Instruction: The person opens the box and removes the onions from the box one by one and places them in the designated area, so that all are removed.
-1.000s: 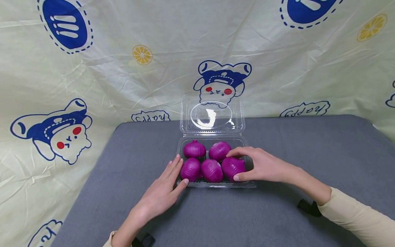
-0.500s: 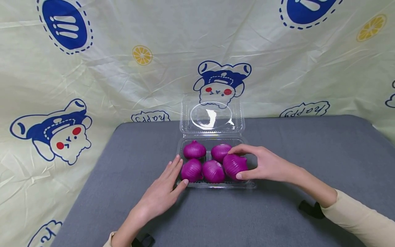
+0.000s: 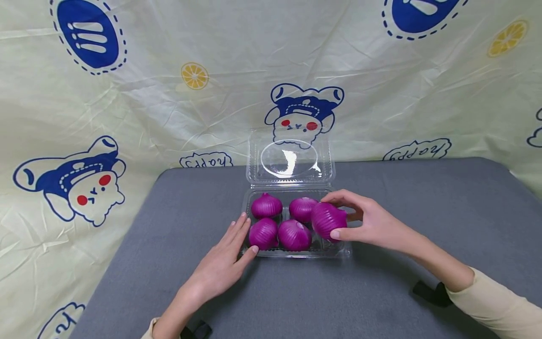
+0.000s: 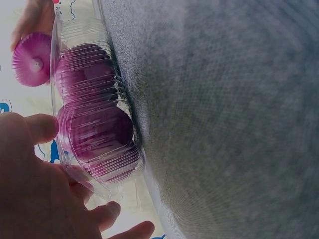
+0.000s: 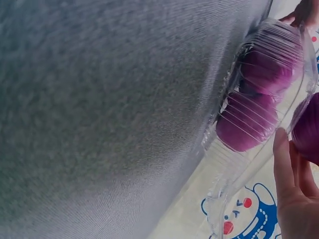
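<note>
My right hand [image 3: 372,223] holds a purple onion [image 3: 328,221] between its thumb and fingers over the right end of a clear plastic clamshell box [image 3: 292,254]. In the left wrist view this held onion [image 4: 31,62] shows above the box rim, and the right wrist view shows its edge beside the fingers [image 5: 284,164]. Several more purple onions, such as the front middle onion [image 3: 294,235], sit in the box in two rows. My left hand [image 3: 222,263] rests with extended fingers against the box's left side, thumb at the front left corner.
The box's clear lid [image 3: 291,160] stands raised at the back. Under everything lies a grey cloth-covered table [image 3: 296,301], with a pale printed curtain [image 3: 228,108] behind it. Dark wrist straps [image 3: 431,293] show below the forearms.
The right hand has lifted the front right onion up and to the right, out of its place. The neighbouring onions shifted slightly. The left hand has stayed put.
</note>
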Tool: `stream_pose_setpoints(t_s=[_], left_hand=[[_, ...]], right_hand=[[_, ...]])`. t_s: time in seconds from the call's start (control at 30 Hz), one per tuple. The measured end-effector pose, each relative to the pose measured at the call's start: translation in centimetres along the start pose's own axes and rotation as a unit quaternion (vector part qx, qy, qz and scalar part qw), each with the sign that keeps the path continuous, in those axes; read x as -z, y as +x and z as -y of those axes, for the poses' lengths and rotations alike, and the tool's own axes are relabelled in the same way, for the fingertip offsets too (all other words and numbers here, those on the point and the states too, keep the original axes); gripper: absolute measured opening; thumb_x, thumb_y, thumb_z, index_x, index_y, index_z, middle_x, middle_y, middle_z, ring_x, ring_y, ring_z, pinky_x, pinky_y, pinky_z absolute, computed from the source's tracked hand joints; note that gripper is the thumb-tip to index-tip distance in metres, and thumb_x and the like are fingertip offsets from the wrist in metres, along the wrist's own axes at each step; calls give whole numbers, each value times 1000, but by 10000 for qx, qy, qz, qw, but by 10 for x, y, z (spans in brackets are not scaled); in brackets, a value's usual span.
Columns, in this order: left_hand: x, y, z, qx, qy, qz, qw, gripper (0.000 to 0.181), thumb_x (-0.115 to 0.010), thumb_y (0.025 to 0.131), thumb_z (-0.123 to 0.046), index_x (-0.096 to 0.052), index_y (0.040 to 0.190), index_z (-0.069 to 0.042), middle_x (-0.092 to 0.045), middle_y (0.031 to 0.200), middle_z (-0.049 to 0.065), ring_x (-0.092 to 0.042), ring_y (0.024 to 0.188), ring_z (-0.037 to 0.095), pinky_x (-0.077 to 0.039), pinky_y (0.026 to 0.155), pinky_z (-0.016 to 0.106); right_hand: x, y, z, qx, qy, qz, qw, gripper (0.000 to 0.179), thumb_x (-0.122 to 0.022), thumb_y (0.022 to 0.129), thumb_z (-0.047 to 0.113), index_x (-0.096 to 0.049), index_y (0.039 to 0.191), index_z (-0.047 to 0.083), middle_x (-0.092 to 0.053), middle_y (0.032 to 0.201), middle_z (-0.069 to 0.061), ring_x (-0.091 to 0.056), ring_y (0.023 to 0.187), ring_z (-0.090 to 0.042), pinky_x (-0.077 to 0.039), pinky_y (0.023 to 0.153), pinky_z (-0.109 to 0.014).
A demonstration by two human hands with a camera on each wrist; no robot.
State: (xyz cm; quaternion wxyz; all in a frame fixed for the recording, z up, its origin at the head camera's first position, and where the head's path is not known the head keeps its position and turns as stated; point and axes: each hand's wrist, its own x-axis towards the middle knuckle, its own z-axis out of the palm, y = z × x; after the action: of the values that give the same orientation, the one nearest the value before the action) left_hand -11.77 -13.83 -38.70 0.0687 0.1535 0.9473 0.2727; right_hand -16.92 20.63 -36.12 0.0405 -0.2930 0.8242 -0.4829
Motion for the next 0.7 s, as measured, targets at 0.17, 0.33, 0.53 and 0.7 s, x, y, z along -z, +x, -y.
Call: stream_pose_setpoints(t_s=[0.17, 0.33, 0.53, 0.7], left_hand=[[0, 0, 0, 20, 9, -5, 10000, 72, -45, 100, -54, -25, 157, -16, -8, 163, -9, -9, 149, 23, -24, 111, 60], [0, 0, -1, 32, 9, 12, 10000, 72, -45, 100, -54, -24, 157, -16, -8, 163, -8, -9, 149, 23, -24, 111, 59], [0, 0, -1, 5, 15, -9, 10000, 72, -46, 100, -53, -24, 157, -15, -9, 163, -7, -9, 149, 23, -24, 112, 57], [0, 0, -2, 12, 10, -6, 10000, 72, -47, 100, -52, -24, 157, -15, -9, 164, -7, -10, 149, 24, -24, 112, 57]], right_hand=[[5, -4, 2, 6, 162, -162, 9997, 60, -81, 80, 16, -54, 133, 16, -54, 129, 1, -51, 117, -26, -57, 77, -38], [13, -12, 1, -95, 76, -287, 9995, 59, -81, 80, 14, -55, 133, 14, -54, 129, 1, -50, 116, -26, -57, 78, -36], [23, -22, -4, -270, -295, -416, 9983, 59, -81, 81, 16, -55, 133, 19, -53, 129, 2, -49, 116, -25, -56, 80, -33], [31, -31, -11, -372, -619, -500, 9961, 58, -82, 81, 18, -56, 132, 22, -54, 128, 3, -51, 111, -23, -55, 81, -30]])
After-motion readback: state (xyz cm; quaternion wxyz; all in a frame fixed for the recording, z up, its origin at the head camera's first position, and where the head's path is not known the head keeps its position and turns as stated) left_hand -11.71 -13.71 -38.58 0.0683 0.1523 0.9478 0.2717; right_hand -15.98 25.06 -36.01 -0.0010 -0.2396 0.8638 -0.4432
